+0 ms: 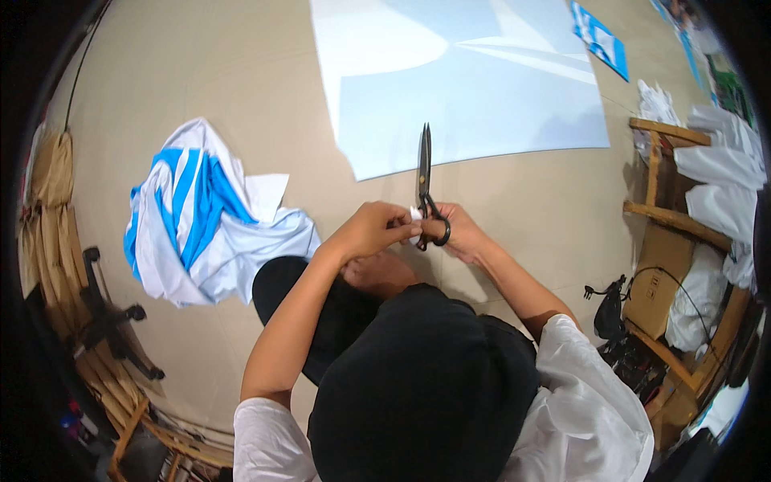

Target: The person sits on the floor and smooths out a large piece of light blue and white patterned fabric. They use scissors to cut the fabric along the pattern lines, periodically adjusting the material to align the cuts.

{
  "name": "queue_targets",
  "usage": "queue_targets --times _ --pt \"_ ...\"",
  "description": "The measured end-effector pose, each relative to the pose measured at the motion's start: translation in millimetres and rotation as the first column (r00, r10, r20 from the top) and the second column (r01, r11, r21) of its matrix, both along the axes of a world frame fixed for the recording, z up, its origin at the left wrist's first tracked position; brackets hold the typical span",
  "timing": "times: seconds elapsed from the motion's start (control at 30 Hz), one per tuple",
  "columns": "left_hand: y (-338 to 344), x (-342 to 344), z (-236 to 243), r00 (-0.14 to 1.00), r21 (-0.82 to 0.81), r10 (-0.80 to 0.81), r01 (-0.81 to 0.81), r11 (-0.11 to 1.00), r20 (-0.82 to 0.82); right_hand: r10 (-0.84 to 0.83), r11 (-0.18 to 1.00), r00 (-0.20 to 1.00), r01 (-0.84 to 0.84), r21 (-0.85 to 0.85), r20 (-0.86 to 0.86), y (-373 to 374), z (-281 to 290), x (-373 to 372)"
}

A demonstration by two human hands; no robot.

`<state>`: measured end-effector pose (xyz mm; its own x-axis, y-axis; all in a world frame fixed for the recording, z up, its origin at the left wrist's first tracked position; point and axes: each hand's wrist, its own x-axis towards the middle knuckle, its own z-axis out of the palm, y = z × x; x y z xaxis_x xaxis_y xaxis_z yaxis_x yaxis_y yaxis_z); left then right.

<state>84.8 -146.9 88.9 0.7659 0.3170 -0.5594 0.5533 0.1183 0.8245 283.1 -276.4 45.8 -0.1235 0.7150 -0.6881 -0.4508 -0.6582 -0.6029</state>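
Black scissors (425, 161) are in my right hand (458, 233), its fingers through and around the handle loops. The blades are together and point away from me. Close beside the handles, my left hand (376, 228) is closed with the fingertips pinching a small white scrap (415, 215). Whether the scrap is cloth or paper, and whether it wraps round a handle, I cannot tell. Beyond the blade tips a wide pale-blue and white cloth sheet (474, 112) lies flat on the floor. The blades overlap its near edge in view.
Left of me a crumpled blue and white cloth heap (201, 217) lies on the beige floor (161, 96). A smaller blue and white cloth piece (602, 44) is at the far right. Wooden frames (679, 225) with white bundles and a cardboard box (660, 277) stand to the right. A black wheeled chair base (112, 321) is at left.
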Motion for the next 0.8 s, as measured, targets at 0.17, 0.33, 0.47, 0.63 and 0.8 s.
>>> queue_targets --times 0.17,0.33,0.47,0.63,0.8 --pt "6 13 -20 0.998 0.341 -0.037 0.019 0.940 0.044 -0.008 1.000 0.994 0.006 0.023 0.109 -22 6 11" --pt "36 33 -61 0.970 0.851 0.207 -0.216 0.478 0.129 0.033 0.999 0.931 -0.016 -0.051 0.363 -47 21 28" --pt "42 48 -73 0.964 0.893 0.258 -0.054 0.446 -0.071 -0.037 0.998 0.896 0.054 -0.028 0.442 -88 6 44" --pt "34 48 -92 0.950 0.912 0.281 0.010 0.411 -0.137 -0.053 0.991 0.757 0.122 -0.061 0.652 -113 1 71" --pt "30 45 -98 0.940 0.932 0.291 0.069 0.356 -0.181 -0.011 0.995 0.615 0.086 -0.053 0.788 -125 -11 113"
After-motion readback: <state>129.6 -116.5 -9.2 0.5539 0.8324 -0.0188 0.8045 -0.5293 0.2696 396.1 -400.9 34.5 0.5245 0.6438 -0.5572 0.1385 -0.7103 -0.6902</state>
